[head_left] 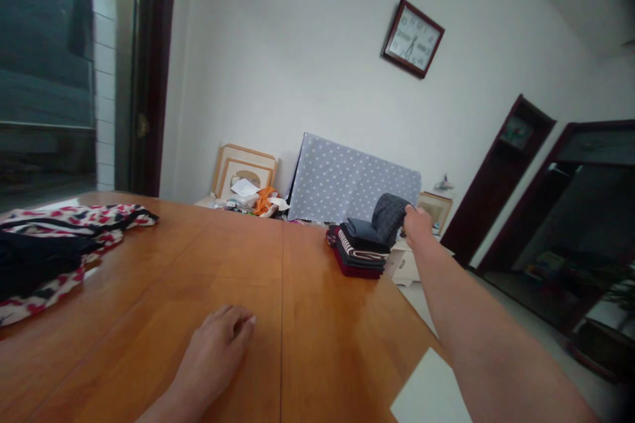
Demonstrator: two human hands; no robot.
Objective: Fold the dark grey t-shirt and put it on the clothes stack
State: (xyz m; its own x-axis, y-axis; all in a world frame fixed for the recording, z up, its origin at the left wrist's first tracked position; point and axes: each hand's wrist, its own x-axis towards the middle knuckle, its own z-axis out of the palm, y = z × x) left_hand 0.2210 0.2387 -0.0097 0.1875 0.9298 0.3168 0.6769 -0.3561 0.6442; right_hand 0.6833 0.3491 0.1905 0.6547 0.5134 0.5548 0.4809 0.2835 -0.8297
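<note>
My right hand [417,223] reaches out to the far right of the table and is closed on the edge of a dark grey folded garment [389,218]. Part of that garment stands raised, while its flatter part lies on top of a stack of folded clothes [358,258], with black, striped and dark red layers below. Near the front of the wooden table [238,264], my left hand [218,347] rests with loosely bent fingers, a gap between thumb and forefinger. No object shows in it. Its fingertips are partly hidden.
A floral garment [106,217] with a dark navy piece [40,258] lies spread at the left. A white sheet [431,390] sits at the right front edge. Behind the table are a dotted cloth cover [352,175], frames [245,172] and a white cabinet [404,268].
</note>
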